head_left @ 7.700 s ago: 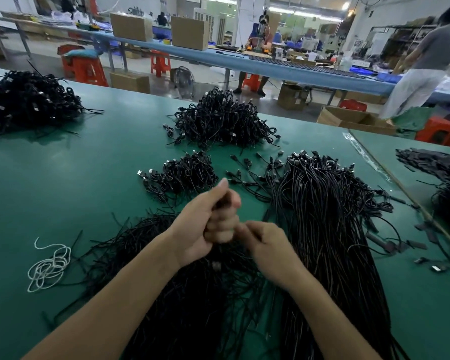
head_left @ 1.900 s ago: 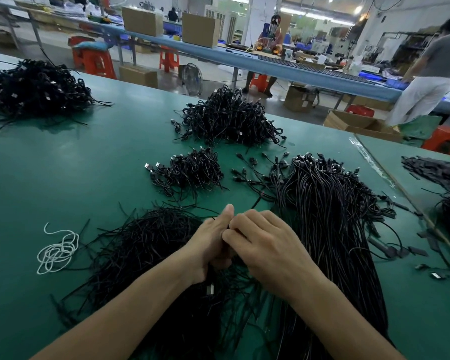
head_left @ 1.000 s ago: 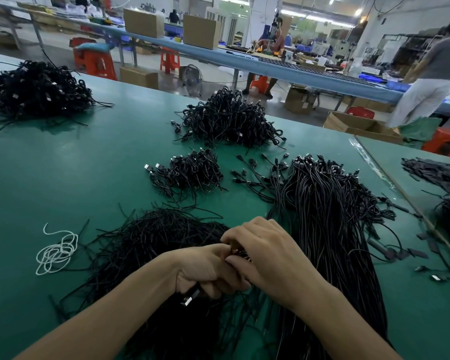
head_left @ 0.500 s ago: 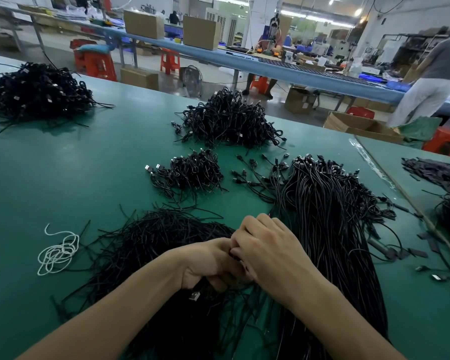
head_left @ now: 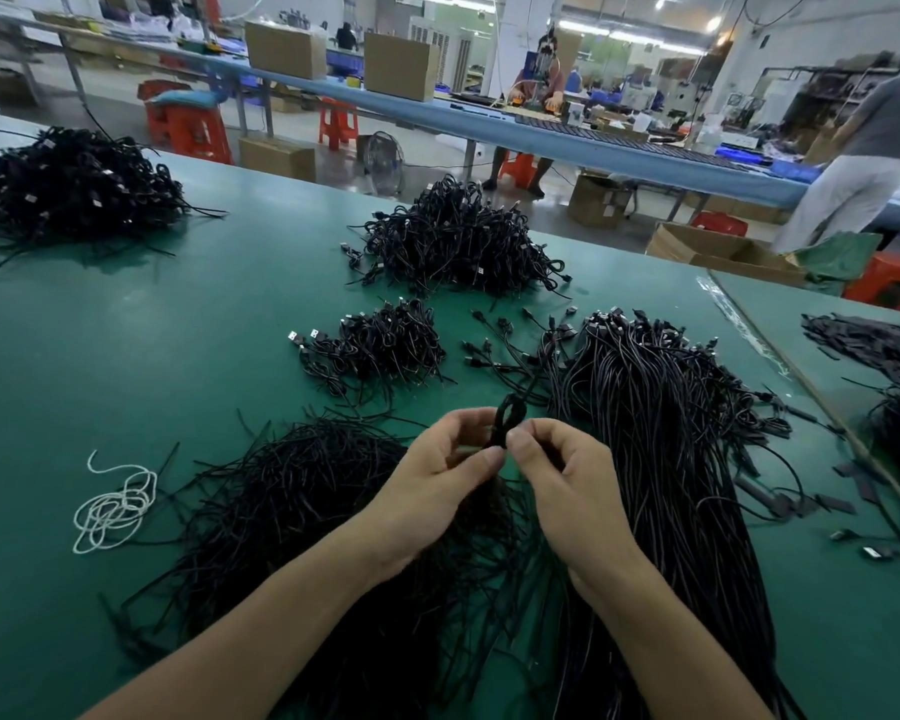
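**Cable coil, mid-binding**

**Left hand**: fingers curled, with thumb and forefinger pinching the coil's waist from its own side.

**Right hand**: thumb and forefinger pinch the same spot from the other side. The other fingers are curled under.

**Cable**: black and folded into a short coil. It is held between both hands above the table, with one loop end standing up past the fingertips. The lower end is hidden behind the hands. It cannot be told whether a tie is already round it.

**Step in hand (judged):** cinching the coil at its waist.
- Keep the left pinch firm so the loops cannot spring apart.
- Seat the tie square on the middle and draw it snug.
- Twist its ends close to the coil so nothing snags.

**Ties**: a spread of thin black strands under the left wrist and forearm.

**Loose cables**: a long sheaf just right of the right hand.

**String**: white and tangled, well left of the left hand.

**Small pile**: bound coils beyond the fingertips, probably where this one goes.

**Big heap**: more coils, farther out past the small pile.
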Action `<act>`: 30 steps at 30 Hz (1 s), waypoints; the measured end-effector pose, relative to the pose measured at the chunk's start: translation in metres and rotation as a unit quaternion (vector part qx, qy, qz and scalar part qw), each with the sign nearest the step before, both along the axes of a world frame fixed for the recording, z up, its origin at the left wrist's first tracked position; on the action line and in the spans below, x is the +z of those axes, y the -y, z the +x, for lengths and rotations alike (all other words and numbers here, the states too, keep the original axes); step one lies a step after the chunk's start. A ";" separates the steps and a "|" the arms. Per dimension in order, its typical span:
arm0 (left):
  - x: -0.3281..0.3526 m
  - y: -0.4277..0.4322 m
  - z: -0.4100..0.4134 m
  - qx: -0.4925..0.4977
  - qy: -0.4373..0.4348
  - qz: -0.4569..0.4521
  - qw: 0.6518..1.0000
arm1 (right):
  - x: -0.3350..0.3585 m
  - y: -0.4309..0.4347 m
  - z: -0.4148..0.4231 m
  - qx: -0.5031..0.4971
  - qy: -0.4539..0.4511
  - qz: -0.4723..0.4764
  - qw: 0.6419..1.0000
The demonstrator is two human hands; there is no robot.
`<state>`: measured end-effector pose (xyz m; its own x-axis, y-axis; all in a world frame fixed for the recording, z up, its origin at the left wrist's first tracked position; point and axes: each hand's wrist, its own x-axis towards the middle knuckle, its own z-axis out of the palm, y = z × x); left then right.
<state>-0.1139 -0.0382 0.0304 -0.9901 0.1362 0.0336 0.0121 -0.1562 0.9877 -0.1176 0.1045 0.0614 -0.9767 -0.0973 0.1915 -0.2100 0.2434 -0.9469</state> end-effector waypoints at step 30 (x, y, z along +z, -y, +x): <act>-0.004 -0.005 0.003 0.117 -0.167 -0.199 0.959 | -0.005 -0.001 -0.010 -0.115 -0.136 0.119 0.977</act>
